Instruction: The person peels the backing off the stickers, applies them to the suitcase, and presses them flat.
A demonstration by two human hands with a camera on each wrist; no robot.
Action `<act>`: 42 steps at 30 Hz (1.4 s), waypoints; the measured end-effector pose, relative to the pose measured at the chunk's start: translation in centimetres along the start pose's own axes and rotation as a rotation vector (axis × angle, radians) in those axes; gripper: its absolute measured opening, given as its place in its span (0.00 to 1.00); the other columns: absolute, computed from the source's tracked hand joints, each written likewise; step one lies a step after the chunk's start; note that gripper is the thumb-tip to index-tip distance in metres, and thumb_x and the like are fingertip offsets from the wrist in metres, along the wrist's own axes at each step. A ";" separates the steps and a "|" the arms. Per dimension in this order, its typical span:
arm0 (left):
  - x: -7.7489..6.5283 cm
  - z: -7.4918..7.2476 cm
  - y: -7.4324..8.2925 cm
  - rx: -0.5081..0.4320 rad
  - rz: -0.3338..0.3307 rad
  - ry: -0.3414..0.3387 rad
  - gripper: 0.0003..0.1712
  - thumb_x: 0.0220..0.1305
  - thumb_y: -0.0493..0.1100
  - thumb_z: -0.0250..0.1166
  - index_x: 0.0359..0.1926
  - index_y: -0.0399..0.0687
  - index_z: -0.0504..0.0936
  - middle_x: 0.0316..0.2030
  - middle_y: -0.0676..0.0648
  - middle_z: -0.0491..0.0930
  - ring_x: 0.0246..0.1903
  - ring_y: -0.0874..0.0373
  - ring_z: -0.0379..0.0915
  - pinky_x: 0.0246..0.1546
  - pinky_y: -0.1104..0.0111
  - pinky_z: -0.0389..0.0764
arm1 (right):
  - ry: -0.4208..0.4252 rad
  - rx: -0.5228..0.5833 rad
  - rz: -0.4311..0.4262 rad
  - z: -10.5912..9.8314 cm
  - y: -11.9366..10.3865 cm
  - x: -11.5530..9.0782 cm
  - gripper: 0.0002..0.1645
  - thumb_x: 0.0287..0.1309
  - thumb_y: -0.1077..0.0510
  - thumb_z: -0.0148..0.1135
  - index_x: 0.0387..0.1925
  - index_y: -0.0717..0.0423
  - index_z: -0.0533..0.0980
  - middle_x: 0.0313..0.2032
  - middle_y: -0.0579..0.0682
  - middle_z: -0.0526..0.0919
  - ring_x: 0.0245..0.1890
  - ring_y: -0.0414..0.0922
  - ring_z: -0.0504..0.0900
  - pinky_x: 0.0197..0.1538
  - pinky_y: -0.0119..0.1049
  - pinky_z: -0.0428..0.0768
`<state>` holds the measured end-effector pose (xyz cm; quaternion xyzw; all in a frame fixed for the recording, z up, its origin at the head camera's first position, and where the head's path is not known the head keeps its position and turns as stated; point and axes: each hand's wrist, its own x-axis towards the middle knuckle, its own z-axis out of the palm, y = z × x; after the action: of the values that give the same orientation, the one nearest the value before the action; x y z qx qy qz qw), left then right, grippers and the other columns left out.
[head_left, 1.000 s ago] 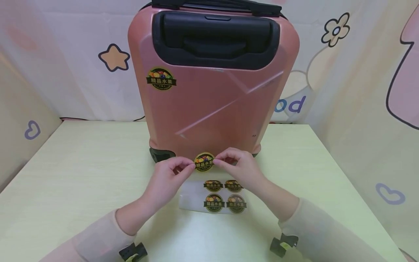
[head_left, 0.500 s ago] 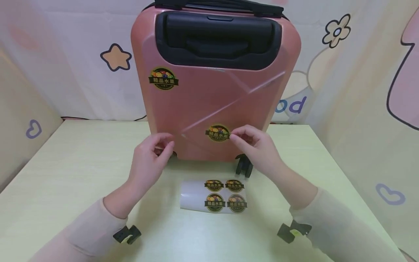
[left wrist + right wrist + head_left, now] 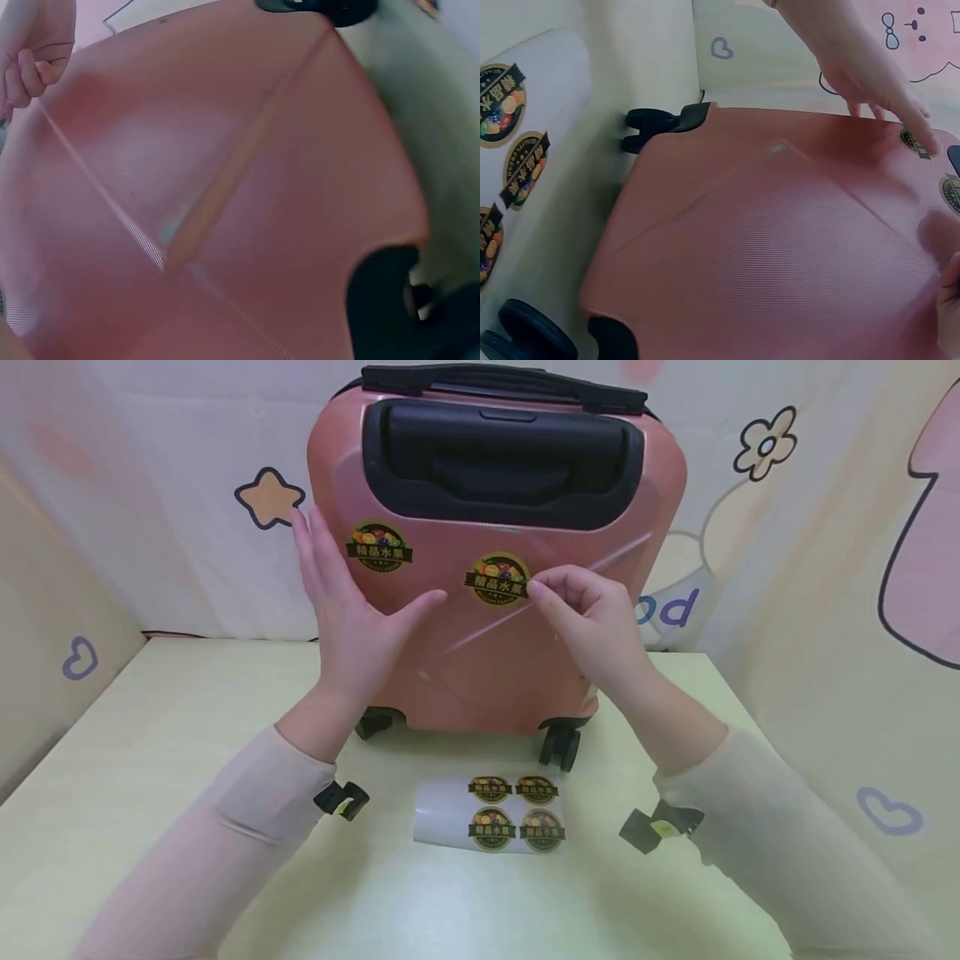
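A pink hard-shell suitcase (image 3: 480, 685) with a black handle recess stands upright on the table. My right hand (image 3: 600, 622) pinches a round black-and-gold fruit sticker (image 3: 497, 580) by its right end, in front of the suitcase's upper middle. To its left, a matching sticker (image 3: 378, 550) lies on the shell near the upper left corner. My left hand (image 3: 348, 627) lies along the suitcase's left edge, fingers straight and thumb spread, just below that sticker. The right wrist view shows the left hand (image 3: 874, 75) reaching over the shell's side; the left wrist view catches the curled right hand (image 3: 34, 64).
On the table before the suitcase lies a white backing sheet (image 3: 441, 810) with several more fruit stickers. Black wheels (image 3: 560, 745) stand under the suitcase's lower corners. A patterned cloth (image 3: 180, 510) hangs behind and at both sides.
The right hand has raised the sticker from the suitcase's bottom edge to its upper middle. The left hand has let go of the sticker, moved up and straightened its fingers at the left edge.
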<state>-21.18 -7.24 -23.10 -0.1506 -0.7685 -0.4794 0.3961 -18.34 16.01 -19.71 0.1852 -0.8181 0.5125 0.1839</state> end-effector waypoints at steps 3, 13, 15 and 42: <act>0.5 0.5 0.0 -0.021 -0.037 0.005 0.70 0.42 0.67 0.69 0.73 0.51 0.32 0.72 0.54 0.27 0.68 0.68 0.22 0.66 0.65 0.42 | -0.003 -0.018 -0.006 0.1 -0.3 0.4 0.17 0.60 0.51 0.60 0.42 0.61 0.79 0.19 0.53 0.71 0.22 0.45 0.67 0.27 0.32 0.68; 1.4 1.3 0.3 0.049 -0.084 0.010 0.73 0.41 0.67 0.69 0.72 0.49 0.29 0.72 0.52 0.29 0.68 0.69 0.23 0.65 0.70 0.40 | 0.007 -0.054 -0.009 0.6 -0.9 1.2 0.18 0.60 0.50 0.60 0.42 0.60 0.80 0.20 0.56 0.72 0.21 0.46 0.67 0.26 0.31 0.67; 1.4 1.4 0.3 0.075 -0.085 0.016 0.73 0.41 0.69 0.68 0.72 0.48 0.29 0.72 0.51 0.29 0.68 0.69 0.23 0.65 0.70 0.39 | 0.014 -0.054 -0.013 0.7 -0.9 1.4 0.17 0.61 0.51 0.60 0.42 0.61 0.80 0.20 0.56 0.72 0.21 0.46 0.67 0.25 0.30 0.67; 2.2 1.9 1.3 0.247 -0.081 0.079 0.73 0.39 0.75 0.64 0.72 0.43 0.34 0.72 0.46 0.33 0.69 0.63 0.27 0.66 0.68 0.37 | 0.064 -0.095 -0.058 1.4 -1.0 1.3 0.18 0.61 0.49 0.59 0.42 0.59 0.81 0.22 0.56 0.77 0.20 0.46 0.68 0.24 0.30 0.66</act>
<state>-22.66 -5.29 -21.08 -0.0504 -0.8109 -0.4024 0.4219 -19.16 14.19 -18.90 0.1834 -0.8295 0.4733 0.2331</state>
